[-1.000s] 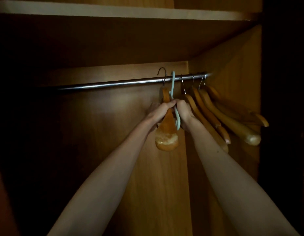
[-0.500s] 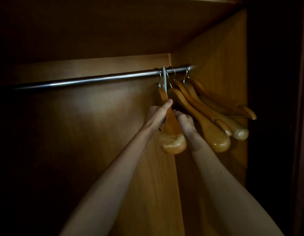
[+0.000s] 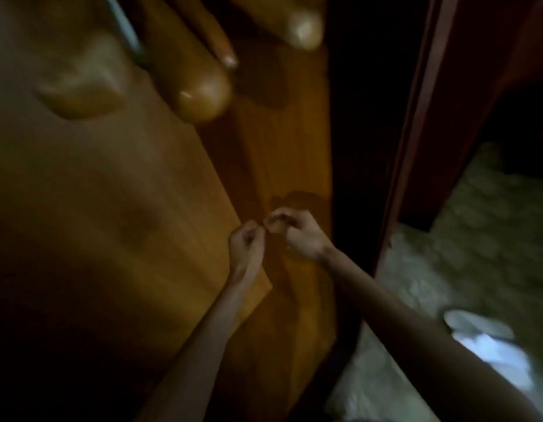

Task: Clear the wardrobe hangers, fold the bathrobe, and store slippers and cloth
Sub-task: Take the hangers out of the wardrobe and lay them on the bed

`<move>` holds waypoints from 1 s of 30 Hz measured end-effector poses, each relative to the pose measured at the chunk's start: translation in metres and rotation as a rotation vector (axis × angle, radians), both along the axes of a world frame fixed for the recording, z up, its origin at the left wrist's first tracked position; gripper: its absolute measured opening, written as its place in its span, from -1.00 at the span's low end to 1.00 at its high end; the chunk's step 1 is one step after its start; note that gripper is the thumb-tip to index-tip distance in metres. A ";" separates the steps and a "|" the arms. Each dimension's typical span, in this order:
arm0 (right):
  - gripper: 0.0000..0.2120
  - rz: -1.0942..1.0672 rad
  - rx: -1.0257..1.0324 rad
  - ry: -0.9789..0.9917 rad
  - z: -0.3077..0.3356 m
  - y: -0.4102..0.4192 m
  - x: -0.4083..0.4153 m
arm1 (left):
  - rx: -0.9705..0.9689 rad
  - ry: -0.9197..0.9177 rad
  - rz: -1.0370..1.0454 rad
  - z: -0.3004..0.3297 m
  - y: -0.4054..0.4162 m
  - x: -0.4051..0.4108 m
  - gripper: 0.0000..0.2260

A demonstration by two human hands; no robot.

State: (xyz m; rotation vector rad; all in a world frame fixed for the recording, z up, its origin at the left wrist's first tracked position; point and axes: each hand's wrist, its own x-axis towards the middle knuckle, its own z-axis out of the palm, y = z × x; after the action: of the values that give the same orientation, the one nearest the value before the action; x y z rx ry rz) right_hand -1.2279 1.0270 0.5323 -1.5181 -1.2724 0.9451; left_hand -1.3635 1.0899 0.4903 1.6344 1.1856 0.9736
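I note blurred, rounded wooden hangers (image 3: 200, 99) overhead against the smooth wardrobe panel (image 3: 279, 153); left hand (image 3: 245, 243) and right hand (image 3: 296, 234) curled, contents indiscernible.

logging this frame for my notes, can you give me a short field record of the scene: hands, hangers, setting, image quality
left hand: fingers curled, lowered, apparently holding nothing
right hand: fingers curled, close beside the left, apparently holding nothing
wooden hangers: ends show at top of frame, above both hands, untouched
wardrobe wall: brown wood panel behind the hands
image quality: dim, motion-blurred
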 end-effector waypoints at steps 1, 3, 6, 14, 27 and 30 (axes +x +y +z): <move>-0.85 -0.054 -0.035 -0.007 -0.017 -0.008 0.009 | -0.059 0.080 -0.088 -0.019 -0.008 0.009 -0.68; -0.88 -0.160 -0.088 -0.015 -0.049 -0.027 0.024 | -0.155 0.181 -0.270 -0.051 -0.023 0.025 -0.66; -0.90 -0.276 -0.228 0.008 -0.095 -0.066 0.037 | -0.294 0.315 -0.509 -0.098 -0.041 0.047 -0.71; -0.81 -0.651 -0.646 0.132 -0.214 -0.189 0.031 | -0.572 0.682 -0.942 -0.211 -0.108 0.075 -0.69; -0.80 -1.368 -0.959 0.720 -0.310 -0.446 -0.129 | -0.468 1.215 -1.537 -0.305 -0.294 0.090 -0.76; -0.80 -1.551 -0.911 0.884 -0.318 -0.499 -0.176 | -0.361 1.316 -1.676 -0.307 -0.361 0.095 -0.77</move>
State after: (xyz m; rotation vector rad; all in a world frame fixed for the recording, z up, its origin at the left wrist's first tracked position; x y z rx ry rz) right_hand -1.4043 0.5281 0.2148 -1.7295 1.0872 0.8287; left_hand -1.2686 0.7289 0.1832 2.0595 0.1741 -1.4143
